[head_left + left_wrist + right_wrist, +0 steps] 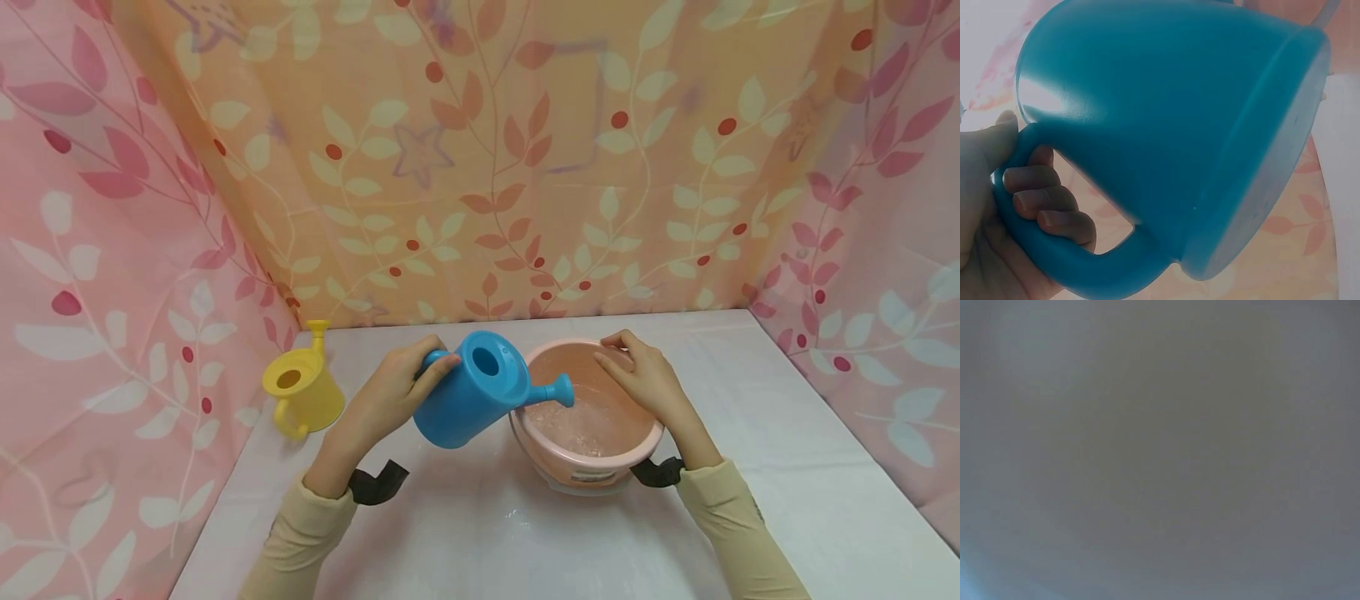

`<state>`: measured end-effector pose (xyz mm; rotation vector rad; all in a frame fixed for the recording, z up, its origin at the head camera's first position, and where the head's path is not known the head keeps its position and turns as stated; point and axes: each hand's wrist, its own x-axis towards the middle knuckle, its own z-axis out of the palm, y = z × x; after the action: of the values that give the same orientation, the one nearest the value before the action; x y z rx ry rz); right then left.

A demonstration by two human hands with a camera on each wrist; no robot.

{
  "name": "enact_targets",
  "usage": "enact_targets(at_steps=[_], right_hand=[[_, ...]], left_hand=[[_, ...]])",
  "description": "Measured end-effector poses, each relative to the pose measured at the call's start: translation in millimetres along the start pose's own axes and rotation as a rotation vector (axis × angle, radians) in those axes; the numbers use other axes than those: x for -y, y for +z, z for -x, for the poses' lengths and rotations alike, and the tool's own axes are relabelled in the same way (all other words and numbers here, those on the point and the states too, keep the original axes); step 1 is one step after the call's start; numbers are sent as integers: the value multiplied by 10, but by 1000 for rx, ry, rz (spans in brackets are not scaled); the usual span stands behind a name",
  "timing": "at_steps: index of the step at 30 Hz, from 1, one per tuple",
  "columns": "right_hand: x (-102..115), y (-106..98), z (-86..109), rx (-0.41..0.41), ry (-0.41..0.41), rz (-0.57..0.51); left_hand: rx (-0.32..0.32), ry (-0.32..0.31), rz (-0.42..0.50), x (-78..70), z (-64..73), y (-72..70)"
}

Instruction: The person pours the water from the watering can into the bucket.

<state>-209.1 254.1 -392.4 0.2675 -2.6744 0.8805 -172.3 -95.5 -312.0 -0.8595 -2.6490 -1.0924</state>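
Note:
My left hand (397, 387) grips the handle of a blue watering can (468, 400). In the left wrist view its fingers curl through the handle loop of the watering can (1147, 125). The can is tilted, and its spout reaches over a pink basin (588, 460). Water (585, 425) with a rippled surface lies in the basin. On the basin's right rim, my right hand (648, 383) holds on, the thumb inside; its other fingers are partly hidden. The right wrist view is only a grey blur.
A yellow watering can (311, 396) stands at the left back of the white table (465, 533). Some water drops (517, 515) show in front of the basin. Patterned cloth (487, 167) hangs behind and along both sides.

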Motion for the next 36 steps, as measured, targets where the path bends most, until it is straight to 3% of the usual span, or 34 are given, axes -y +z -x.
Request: enact_targets(at_steps=[12, 19, 36], right_hand=[[1, 8, 20, 28, 48, -39], [1, 3, 8, 6, 10, -8], [9, -2, 23, 28, 37, -42]], left_hand=[[-9, 7, -21, -24, -1, 1], [-13, -2, -27, -15, -8, 9], [-17, 17, -28, -36, -26, 8]])
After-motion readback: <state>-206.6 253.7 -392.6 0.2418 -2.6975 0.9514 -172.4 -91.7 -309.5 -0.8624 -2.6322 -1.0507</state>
